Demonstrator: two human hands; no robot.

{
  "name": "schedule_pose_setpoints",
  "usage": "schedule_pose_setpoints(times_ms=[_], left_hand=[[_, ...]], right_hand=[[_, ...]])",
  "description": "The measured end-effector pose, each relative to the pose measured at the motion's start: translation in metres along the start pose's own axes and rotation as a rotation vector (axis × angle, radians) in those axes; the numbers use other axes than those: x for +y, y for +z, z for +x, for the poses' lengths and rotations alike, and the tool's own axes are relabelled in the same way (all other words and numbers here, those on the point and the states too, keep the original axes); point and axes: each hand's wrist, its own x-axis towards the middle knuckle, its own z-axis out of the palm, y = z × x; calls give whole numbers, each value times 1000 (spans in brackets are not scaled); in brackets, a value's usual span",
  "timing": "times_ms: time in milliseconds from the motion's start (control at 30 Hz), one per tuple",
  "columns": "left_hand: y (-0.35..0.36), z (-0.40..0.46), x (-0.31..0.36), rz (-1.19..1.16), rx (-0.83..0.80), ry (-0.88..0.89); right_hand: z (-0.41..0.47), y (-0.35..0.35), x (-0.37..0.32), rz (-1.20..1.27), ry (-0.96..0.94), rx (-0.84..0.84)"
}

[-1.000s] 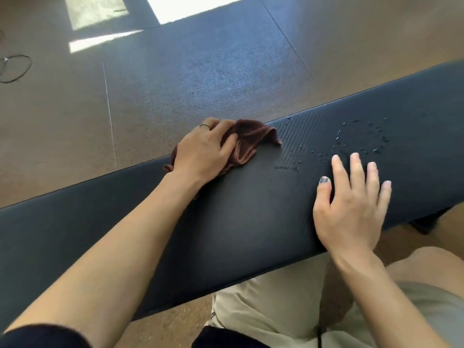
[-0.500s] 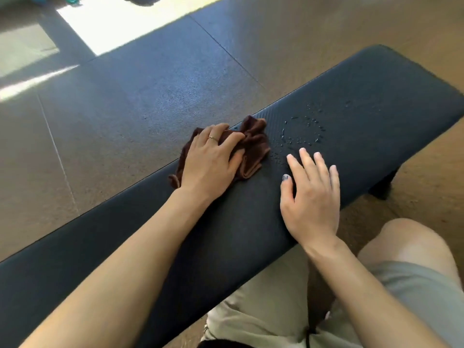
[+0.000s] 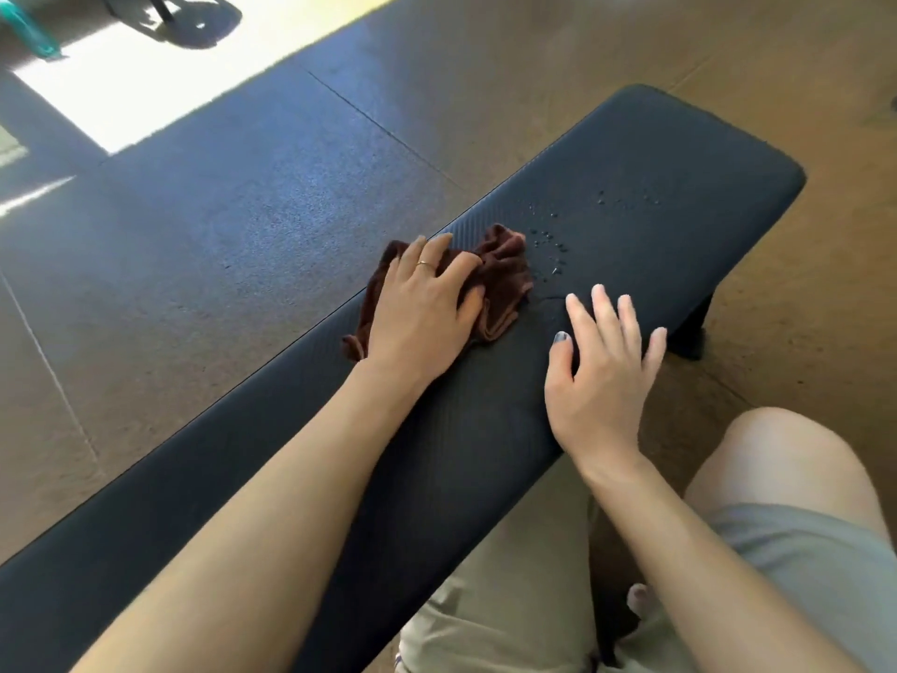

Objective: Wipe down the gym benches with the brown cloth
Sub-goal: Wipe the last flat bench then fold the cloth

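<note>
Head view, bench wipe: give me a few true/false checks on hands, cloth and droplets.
1. The left hand presses on the brown cloth. True.
2. The right hand holds a spray bottle. False: it holds nothing, fingers straight over the bench.
3. Water droplets lie on the bench beyond the cloth, toward its far end. True.
4. The cloth lies on the floor. False: it lies on the bench top, by the far edge.
5. A ring shows on the left hand. True.
</note>
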Motion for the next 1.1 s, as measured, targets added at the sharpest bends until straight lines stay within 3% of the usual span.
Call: schedule_pose_setpoints(times_ms=[133,233,333,533,600,767,1000,1100], left_hand=[[-9,-67,19,-42,-35,141],[-12,-118,34,-65,-128,269],[-6,-94,33,-66,-124,284],[20,-5,51,-12,-71,191],[17,-18,53,-14,-89,227],[-3,-99,55,-38,-203,345],[30,-2,96,2,-139,311],[36,25,109,10,-133,278]], right_hand=[[3,-3,11,21,-14,35],[17,-8,24,68,140,87],[33,-5,27,330,325,98],[46,0,25,556,476,183],[47,-2,29,582,506,185],[63,-11,46,813,841,80],[82,-11,52,881,848,-102],[105,1,82,976,941,-79]])
